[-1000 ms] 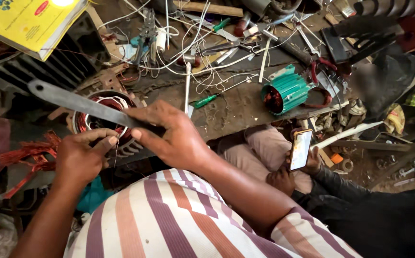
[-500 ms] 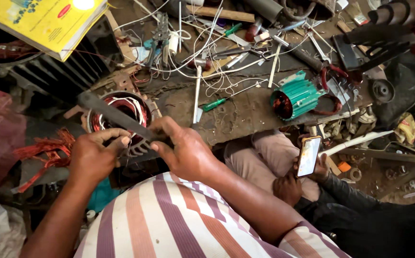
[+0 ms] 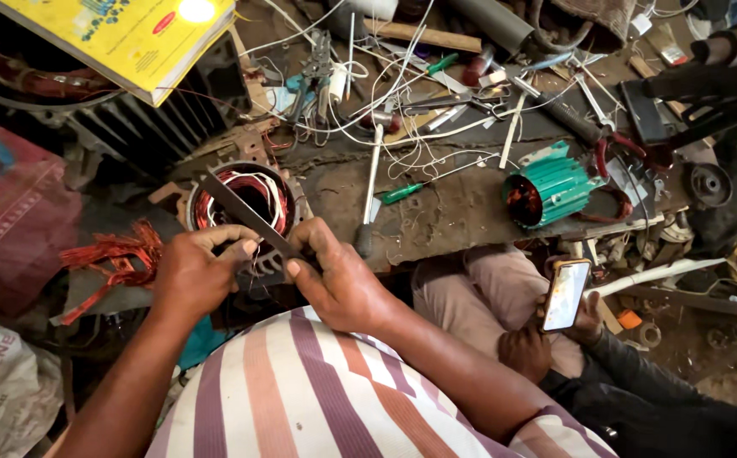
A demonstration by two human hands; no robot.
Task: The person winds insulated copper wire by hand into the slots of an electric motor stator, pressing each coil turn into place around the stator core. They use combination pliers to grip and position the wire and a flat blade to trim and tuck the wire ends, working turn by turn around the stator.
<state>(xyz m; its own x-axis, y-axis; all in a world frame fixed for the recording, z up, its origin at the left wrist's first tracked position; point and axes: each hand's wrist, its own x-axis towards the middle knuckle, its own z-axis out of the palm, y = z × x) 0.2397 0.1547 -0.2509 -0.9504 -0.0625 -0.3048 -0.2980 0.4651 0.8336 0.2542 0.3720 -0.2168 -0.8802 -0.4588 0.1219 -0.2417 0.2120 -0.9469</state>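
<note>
In the head view, a flat grey metal strip (image 3: 245,214) is gripped at its lower end by both hands: the left hand (image 3: 188,276) is closed around it with the fingers curled over its edge, and the right hand (image 3: 343,284) is pinched on it just beside the left. The strip is slanted up and to the left across the open mouth of a round motor casing (image 3: 241,203), in which red copper windings are seen. A bundle of loose red copper wire (image 3: 114,259) is laid to the left of the casing. A yellow book (image 3: 122,38) is rested well above the casing. A green motor body (image 3: 551,191) is placed well to the right of the casing, with a green-handled screwdriver (image 3: 402,192) between them. Further right and lower than the casing, a phone (image 3: 565,294) is held by another person's hand (image 3: 521,348).
</note>
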